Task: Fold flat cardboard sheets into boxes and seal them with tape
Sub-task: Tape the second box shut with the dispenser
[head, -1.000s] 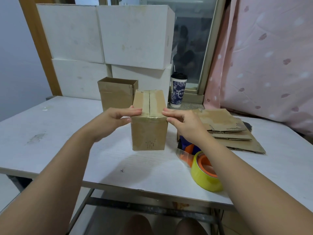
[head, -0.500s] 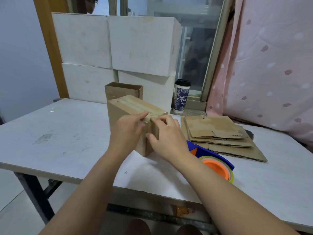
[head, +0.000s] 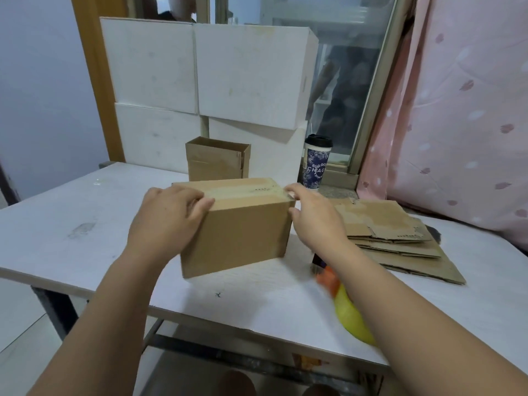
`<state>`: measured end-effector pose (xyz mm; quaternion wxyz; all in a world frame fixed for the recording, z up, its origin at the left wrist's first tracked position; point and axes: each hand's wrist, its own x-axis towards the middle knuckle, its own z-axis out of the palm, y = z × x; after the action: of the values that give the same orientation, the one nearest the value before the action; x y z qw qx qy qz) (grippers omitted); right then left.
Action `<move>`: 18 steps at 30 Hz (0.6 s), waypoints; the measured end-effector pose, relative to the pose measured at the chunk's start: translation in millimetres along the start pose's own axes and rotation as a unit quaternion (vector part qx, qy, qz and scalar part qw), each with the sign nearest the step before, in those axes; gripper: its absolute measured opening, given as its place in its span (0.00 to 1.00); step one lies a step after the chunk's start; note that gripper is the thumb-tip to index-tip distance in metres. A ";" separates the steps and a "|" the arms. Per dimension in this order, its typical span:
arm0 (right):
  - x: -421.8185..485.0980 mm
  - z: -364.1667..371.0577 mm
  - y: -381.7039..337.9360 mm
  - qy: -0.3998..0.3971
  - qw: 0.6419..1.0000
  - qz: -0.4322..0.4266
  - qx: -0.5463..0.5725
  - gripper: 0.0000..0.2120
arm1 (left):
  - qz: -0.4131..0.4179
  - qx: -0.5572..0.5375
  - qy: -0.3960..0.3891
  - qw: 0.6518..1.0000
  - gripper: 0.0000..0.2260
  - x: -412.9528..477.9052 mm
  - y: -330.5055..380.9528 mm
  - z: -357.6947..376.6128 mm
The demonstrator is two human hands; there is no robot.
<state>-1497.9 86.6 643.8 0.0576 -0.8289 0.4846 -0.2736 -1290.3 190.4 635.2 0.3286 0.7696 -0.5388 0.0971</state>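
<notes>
A brown cardboard box [head: 243,232] with a taped top seam stands on the white table [head: 71,224], its long side facing me. My left hand [head: 168,221] grips its upper left end, fingers curled over the top edge. My right hand [head: 314,218] holds the upper right corner, thumb on the side and fingers on the top. A second brown box [head: 215,162], open at the top, stands behind it. A stack of flat cardboard sheets [head: 400,238] lies to the right. The yellow and orange tape dispenser [head: 347,310] is partly hidden under my right forearm.
Large white boxes [head: 200,81] are stacked against the back. A lidded paper cup [head: 315,162] stands on the window sill behind the table. A pink curtain [head: 457,110] hangs on the right. The table's front edge runs close to my forearms.
The box has been turned from end-on to long side facing me. My hands shifted from the near corner to its two ends. The camera view has moved.
</notes>
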 end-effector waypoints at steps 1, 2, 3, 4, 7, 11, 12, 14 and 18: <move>1.7 -2.5 4.1 0.003 1.000 0.009 0.003 0.21 | 0.020 -0.020 -0.023 0.999 0.18 -5.0 0.1 -1.3; 3.3 -6.1 9.7 0.003 1.000 0.023 0.010 0.23 | 0.031 -0.050 -0.047 0.997 0.19 -8.8 -0.1 -2.1; 4.2 -11.4 16.1 -0.001 0.999 0.039 0.019 0.23 | 0.034 -0.086 -0.068 0.993 0.19 -11.6 -0.1 -2.3; 4.4 -17.8 24.0 -0.014 0.998 0.056 0.024 0.21 | 0.038 -0.121 -0.082 0.989 0.18 -13.6 0.9 -2.1; -10.1 -36.4 45.8 -0.087 0.991 0.103 0.011 0.24 | 0.086 -0.154 -0.127 0.976 0.08 -19.0 6.5 5.7; -30.7 -47.9 71.7 -0.176 0.975 0.126 -0.050 0.26 | 0.196 -0.075 -0.073 0.975 0.16 -21.3 20.3 18.4; -33.2 -49.4 78.1 -0.199 0.969 0.133 -0.053 0.25 | 0.207 -0.059 -0.060 0.975 0.19 -20.6 22.3 21.1; -37.7 -54.4 90.1 -0.232 0.960 0.152 -0.040 0.20 | 0.212 -0.046 -0.060 0.974 0.25 -21.4 26.9 26.5; -45.5 -64.7 109.3 -0.297 0.940 0.171 0.001 0.17 | 0.215 0.019 0.015 0.976 0.24 -28.4 41.0 39.8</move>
<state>-1632.6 78.4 640.9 0.2454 -0.7768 0.5799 -0.0018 -1346.4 179.4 606.9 0.2933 0.6404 -0.6847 0.1874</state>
